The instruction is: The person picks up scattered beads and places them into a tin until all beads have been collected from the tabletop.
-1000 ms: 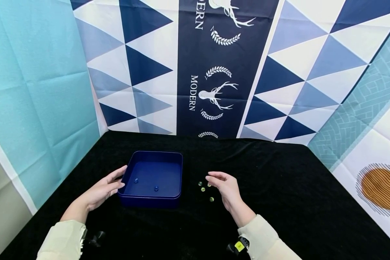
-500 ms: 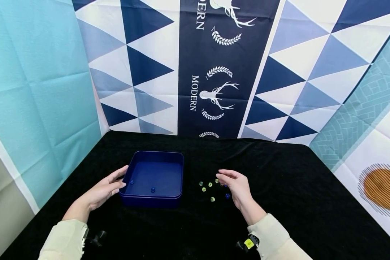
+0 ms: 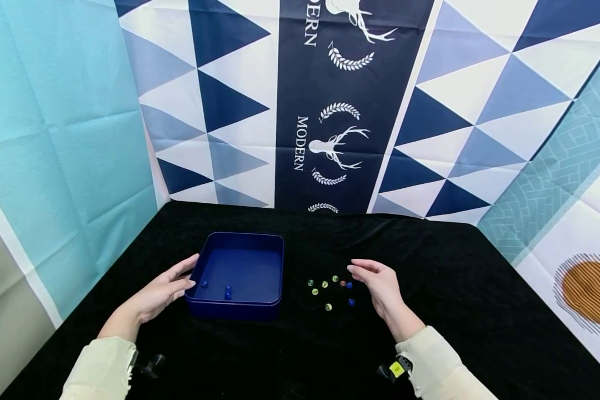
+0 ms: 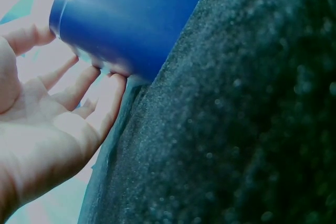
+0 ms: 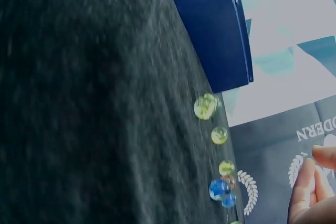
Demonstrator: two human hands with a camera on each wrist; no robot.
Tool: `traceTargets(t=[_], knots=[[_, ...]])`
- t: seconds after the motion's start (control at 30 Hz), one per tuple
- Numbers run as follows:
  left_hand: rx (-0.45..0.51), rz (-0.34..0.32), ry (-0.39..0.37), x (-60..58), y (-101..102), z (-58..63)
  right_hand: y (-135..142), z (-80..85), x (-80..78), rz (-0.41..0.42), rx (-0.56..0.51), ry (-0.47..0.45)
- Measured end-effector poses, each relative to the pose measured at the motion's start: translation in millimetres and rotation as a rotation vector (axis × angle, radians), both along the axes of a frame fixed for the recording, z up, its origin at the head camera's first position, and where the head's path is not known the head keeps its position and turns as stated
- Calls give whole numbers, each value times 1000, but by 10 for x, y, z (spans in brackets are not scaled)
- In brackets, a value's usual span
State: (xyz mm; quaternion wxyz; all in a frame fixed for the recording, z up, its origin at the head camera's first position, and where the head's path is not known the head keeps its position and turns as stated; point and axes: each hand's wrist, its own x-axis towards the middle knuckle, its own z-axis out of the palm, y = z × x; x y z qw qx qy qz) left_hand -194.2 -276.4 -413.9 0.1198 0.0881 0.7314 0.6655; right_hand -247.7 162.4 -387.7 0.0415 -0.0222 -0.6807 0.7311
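Note:
A dark blue square box (image 3: 232, 311) sits left of centre on the black cloth, with a few blue marbles (image 3: 204, 284) inside. My left hand (image 3: 155, 294) rests its extended fingertips on the box's left wall; the left wrist view shows the thumb near the rim. Loose marbles lie right of the box: several yellow-green marbles (image 3: 325, 284), a darker green marble (image 3: 310, 283), a reddish-brown marble (image 3: 343, 284) and two blue marbles (image 3: 351, 302). Just right of these hovers my right hand (image 3: 382, 289), thumb and fingers loosely bent, nothing visible between them.
Black cloth (image 3: 455, 278) covers the table, reaching back to a patterned hanging (image 3: 325, 150) with triangles and deer heads. A light blue curtain (image 3: 65, 139) hangs at the left. Each wrist wears a strapped-on device, such as the right one (image 3: 396, 368).
My right hand has moved right, uncovering the reddish-brown and blue marbles. Inside the box, the blue marbles have shifted position. My left hand stays at the box wall.

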Motion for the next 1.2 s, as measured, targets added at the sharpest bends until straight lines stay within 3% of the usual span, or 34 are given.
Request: traceTargets(t=[0.43,0.73,1.0,1.2], knots=[[0,3,4,-6,-3,1,209,-17,-149,7,52,-38],[0,5,6,-6,-5,-11,288,-20,-251,51,-23,-127],[8,0,11,3,2,-3,320,-91,-335,86,110,-136],[-11,-3,4,2,-6,17,354,-166,-380,89,274,-123]])
